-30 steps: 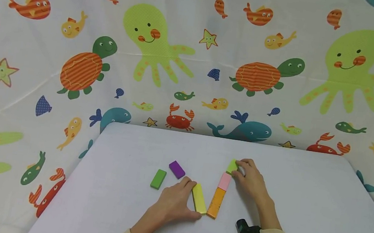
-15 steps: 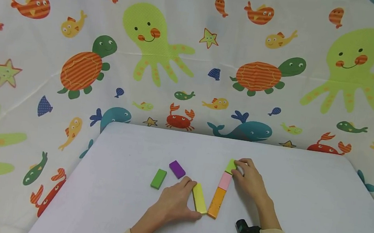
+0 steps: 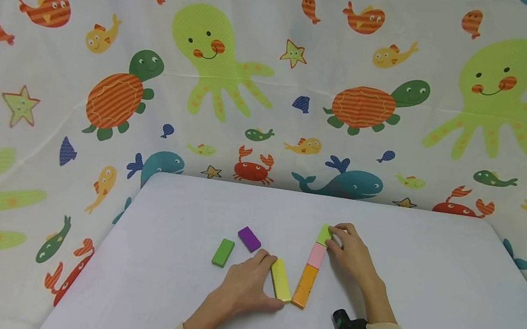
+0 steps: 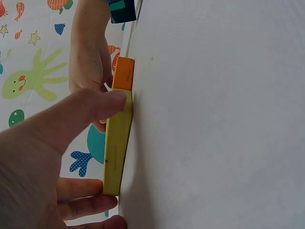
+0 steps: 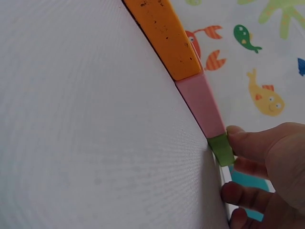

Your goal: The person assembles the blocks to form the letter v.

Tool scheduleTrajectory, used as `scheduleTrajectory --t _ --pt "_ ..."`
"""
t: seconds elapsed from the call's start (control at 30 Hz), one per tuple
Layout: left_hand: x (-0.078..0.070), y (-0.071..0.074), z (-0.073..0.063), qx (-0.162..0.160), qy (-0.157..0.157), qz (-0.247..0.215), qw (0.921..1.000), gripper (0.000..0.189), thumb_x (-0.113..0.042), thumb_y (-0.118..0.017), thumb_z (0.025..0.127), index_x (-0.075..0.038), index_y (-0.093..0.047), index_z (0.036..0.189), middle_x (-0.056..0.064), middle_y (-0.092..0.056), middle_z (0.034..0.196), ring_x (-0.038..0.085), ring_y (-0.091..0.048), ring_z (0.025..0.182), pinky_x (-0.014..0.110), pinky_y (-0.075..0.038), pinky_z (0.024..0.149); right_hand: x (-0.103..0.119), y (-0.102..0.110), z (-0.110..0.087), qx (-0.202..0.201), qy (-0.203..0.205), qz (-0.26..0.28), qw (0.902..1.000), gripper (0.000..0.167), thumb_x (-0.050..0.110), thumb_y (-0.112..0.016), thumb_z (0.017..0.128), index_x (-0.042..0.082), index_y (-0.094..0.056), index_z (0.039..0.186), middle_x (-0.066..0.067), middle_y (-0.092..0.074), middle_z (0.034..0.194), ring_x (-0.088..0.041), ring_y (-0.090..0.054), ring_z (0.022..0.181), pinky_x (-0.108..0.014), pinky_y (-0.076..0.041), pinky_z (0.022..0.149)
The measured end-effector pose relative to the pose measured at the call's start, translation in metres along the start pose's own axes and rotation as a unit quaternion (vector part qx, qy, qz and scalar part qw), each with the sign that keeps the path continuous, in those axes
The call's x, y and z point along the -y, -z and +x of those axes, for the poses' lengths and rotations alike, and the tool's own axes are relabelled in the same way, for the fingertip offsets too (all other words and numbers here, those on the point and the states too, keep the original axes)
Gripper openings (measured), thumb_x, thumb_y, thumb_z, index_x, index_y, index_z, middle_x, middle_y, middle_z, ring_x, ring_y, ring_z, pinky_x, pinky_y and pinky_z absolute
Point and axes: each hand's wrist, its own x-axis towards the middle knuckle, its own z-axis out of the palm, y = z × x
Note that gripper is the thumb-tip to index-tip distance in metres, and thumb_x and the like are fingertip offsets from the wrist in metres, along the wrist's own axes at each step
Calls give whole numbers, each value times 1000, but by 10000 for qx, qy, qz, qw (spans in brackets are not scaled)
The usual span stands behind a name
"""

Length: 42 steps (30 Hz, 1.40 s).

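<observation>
My left hand [image 3: 246, 286] holds a long yellow block [image 3: 281, 281] by its ends, thumb at the near end and fingers at the far end. In the left wrist view the thumb overlaps the yellow block [image 4: 117, 143] close to an orange block [image 4: 123, 74]. The near ends of the yellow block and the orange block [image 3: 304, 287] come together in a narrow V. A pink block [image 3: 316, 255] continues the orange one away from me, end to end. At the far end of that row, my right hand [image 3: 355, 259] pinches a small light green block [image 5: 221, 150] against the pink block [image 5: 201, 102].
Left of the V lie a purple block [image 3: 249, 239] and a green block [image 3: 223, 252], apart from each other, on the white table [image 3: 429, 275]. A curtain [image 3: 274, 82] printed with sea animals hangs behind the table. Black wrist cameras [image 3: 349, 323] sit at both sleeves.
</observation>
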Motion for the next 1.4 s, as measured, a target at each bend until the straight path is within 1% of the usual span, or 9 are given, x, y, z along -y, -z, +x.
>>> scheduleTrajectory --t 0.37,1.07,1.4 --pt "-1 0 -1 3 1 15 10000 94 -68 -76 70 -14 -51 143 5 -55 136 19 -63 102 42 -58 88 -1 1 0 3 119 -44 9999 41 18 -64 97 -1 -60 134 -20 -52 136 -40 -56 123 -58 -46 105" --pt "-1 0 -2 35 52 -51 10000 94 -67 -76 70 -14 -51 143 5 -54 137 20 -63 105 43 -57 90 -3 1 0 -25 180 -22 9998 41 18 -65 97 -1 -61 133 -20 -53 135 -39 -57 120 -58 -47 103" --pt "-1 1 -1 60 52 -72 9999 94 -68 -77 70 -15 -50 143 4 -54 137 19 -63 106 43 -57 91 0 3 0 120 86 59 9999 45 23 -65 97 0 -59 136 -21 -52 136 -40 -55 123 -58 -44 107"
